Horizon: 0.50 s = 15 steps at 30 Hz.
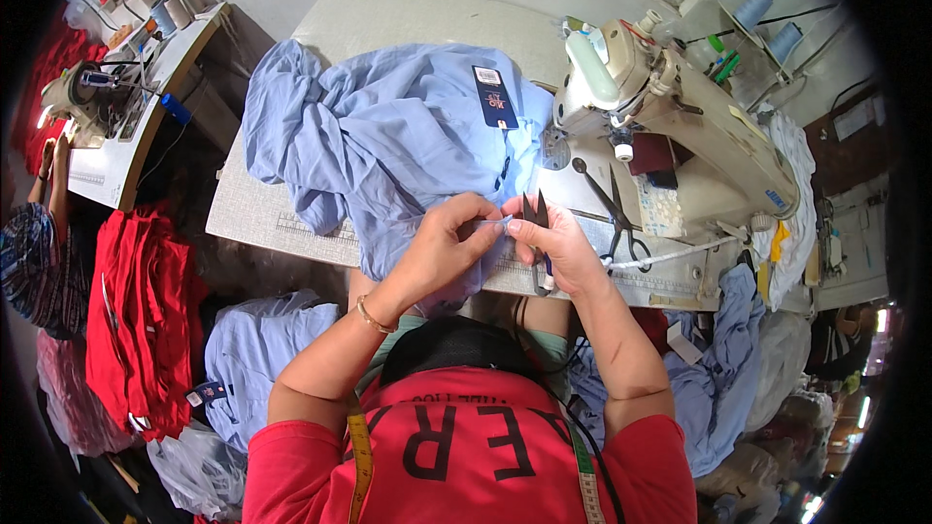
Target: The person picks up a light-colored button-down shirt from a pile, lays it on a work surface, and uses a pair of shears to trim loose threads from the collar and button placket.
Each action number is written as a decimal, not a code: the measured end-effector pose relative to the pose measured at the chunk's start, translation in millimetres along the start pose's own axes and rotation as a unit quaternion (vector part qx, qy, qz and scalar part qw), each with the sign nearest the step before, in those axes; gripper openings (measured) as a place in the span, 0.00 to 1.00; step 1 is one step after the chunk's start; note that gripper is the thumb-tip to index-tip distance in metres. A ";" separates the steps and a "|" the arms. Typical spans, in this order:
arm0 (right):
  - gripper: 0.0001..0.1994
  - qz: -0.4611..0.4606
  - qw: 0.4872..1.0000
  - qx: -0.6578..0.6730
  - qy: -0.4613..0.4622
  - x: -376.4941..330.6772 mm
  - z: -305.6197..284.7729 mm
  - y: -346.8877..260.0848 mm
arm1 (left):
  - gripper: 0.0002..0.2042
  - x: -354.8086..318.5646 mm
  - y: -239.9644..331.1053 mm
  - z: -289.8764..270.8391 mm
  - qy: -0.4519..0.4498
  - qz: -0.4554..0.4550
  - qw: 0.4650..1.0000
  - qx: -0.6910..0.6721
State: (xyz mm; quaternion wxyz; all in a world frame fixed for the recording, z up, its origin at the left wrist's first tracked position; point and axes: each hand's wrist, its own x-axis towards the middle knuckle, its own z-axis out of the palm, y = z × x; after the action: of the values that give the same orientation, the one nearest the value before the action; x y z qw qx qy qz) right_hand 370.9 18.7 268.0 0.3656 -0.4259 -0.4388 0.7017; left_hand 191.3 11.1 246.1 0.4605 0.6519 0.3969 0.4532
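A light blue garment (388,126) lies bunched on the sewing table, a dark hang tag (495,97) on top. My left hand (449,241) is closed, pinching the garment's near edge between thumb and fingers. My right hand (561,245) meets it there, thumb and fingertips closed at the same edge. Dark thread snips (535,213) are held in the right hand, blades pointing away from me and apart. What exactly the fingertips pinch is too small to make out.
A sewing machine (670,97) stands on the table's right, with large black scissors (614,209) beside it. Blue garments (262,359) and red garments (141,320) are piled at the left. Another person's arm (56,184) is at a second sewing machine (78,102), far left.
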 end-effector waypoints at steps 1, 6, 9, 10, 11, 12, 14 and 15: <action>0.11 0.006 1.000 0.005 -0.005 -1.0 1.3 -0.8 | 0.05 0.1 -5.2 0.5 0.007 0.036 0.999 0.003; 0.11 -0.005 0.999 -0.052 -0.009 -4.1 5.9 -1.9 | 0.04 -3.4 -7.3 4.3 0.046 0.089 0.995 0.017; 0.09 -0.016 0.998 -0.061 -0.011 -5.2 9.8 -3.2 | 0.05 -6.5 -4.9 1.1 0.046 0.111 0.990 0.071; 0.09 -0.019 0.997 -0.072 -0.017 -5.0 9.6 -3.3 | 0.05 -6.9 -5.4 0.8 0.048 0.125 0.988 0.077; 0.09 -0.022 0.996 -0.084 -0.024 -4.2 9.0 -3.5 | 0.05 -7.3 -5.6 0.6 0.049 0.140 0.986 0.083; 0.09 -0.024 0.995 -0.095 -0.029 -3.5 8.3 -3.4 | 0.05 -8.0 -5.7 0.9 0.049 0.137 0.986 0.076; 0.09 -0.008 0.995 -0.092 -0.045 -2.4 8.0 -4.9 | 0.05 -9.5 -5.7 2.0 0.049 0.130 0.988 0.064; 0.09 0.000 0.994 -0.091 -0.054 -2.4 8.4 -5.5 | 0.05 -10.6 -6.3 2.9 0.050 0.124 0.989 0.063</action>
State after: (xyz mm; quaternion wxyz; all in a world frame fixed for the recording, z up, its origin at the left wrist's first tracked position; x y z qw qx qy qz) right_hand 364.8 15.9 275.8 0.3013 -0.4190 -0.5201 0.6806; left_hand 190.6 2.2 237.2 0.3379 0.7004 0.3634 0.5130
